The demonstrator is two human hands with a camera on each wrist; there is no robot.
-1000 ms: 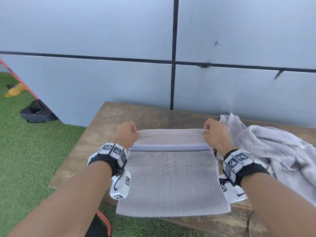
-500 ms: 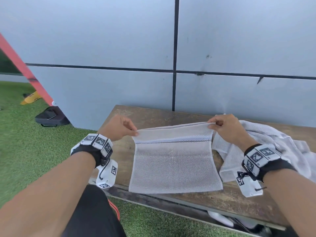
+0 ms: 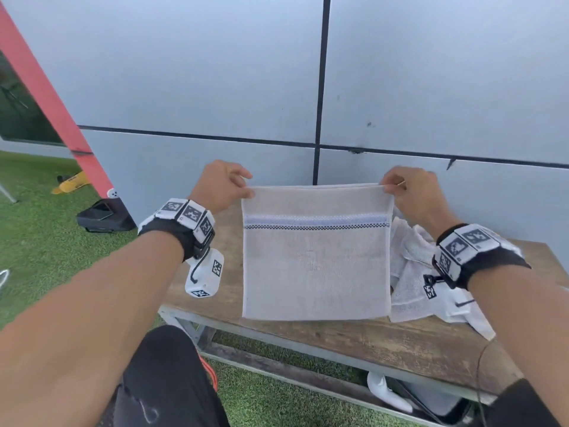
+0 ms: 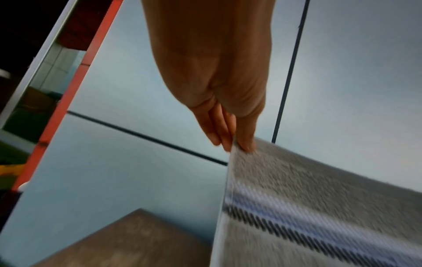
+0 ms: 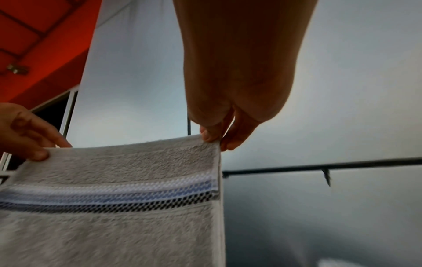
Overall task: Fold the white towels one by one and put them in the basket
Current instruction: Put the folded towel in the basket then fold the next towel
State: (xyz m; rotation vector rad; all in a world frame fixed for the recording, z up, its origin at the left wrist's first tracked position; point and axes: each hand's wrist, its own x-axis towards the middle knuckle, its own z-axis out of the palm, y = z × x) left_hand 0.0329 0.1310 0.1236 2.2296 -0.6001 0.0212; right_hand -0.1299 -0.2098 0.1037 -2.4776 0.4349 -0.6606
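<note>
So the white towel [image 3: 314, 266] is up in the air, stretched flat between both hands and hanging down in front of the counter [image 3: 369, 340]. The left hand [image 3: 220, 184] pinches the top left corner between thumb and fingertips, and the right hand [image 3: 412, 189] does the same at the top right corner. Both grips look pretty shallow, just the very edge of the cloth. The blue and black stripe sits a bit below the hands, running level, so the towel is hanging square.

What I'd worry about: a light fingertip pinch like that could let a corner slip if the towel gets swung over for the fold, and then the edges won't line up. Its bottom edge also hangs close to the counter, so it might drag and bunch. Just below the right hand there's a crumpled pile of towels [image 3: 412, 272], which the hanging one could catch on. No basket visible anywhere.
</note>
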